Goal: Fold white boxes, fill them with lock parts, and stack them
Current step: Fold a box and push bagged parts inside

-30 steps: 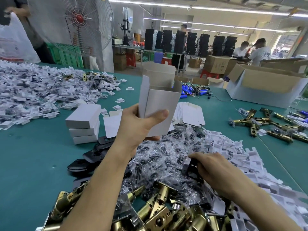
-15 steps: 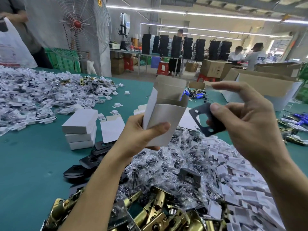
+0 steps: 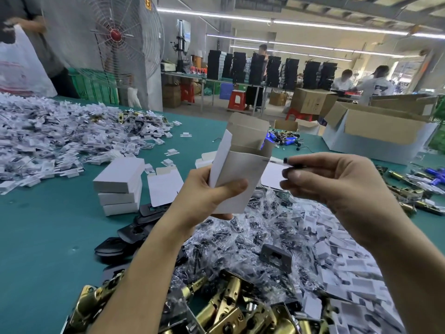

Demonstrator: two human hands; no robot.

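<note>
My left hand (image 3: pixel 204 191) grips an open white box (image 3: pixel 240 165), held upright with its top flaps raised. Just right of the box mouth, my right hand (image 3: pixel 337 184) pinches a thin black plate (image 3: pixel 290 163), seen edge-on, level with the opening. A stack of three closed white boxes (image 3: pixel 119 185) stands on the green table (image 3: pixel 43 232) to the left. Flat box blanks (image 3: pixel 165 186) lie beside it. Below my hands lie bagged screws (image 3: pixel 240 237), brass latches (image 3: pixel 231 307) and black plates (image 3: pixel 134 231).
A big heap of white plastic parts (image 3: pixel 60 138) covers the table's far left, another heap (image 3: pixel 349 256) the near right. An open carton (image 3: pixel 378 131) stands at the far right, brass latches (image 3: pixel 409 189) before it. A large fan (image 3: pixel 115 37) and people working stand behind.
My right hand picked a black plate out of the pile, lifted it, and turned it edge-on beside the box mouth. My left hand raised the box slightly and kept hold.
</note>
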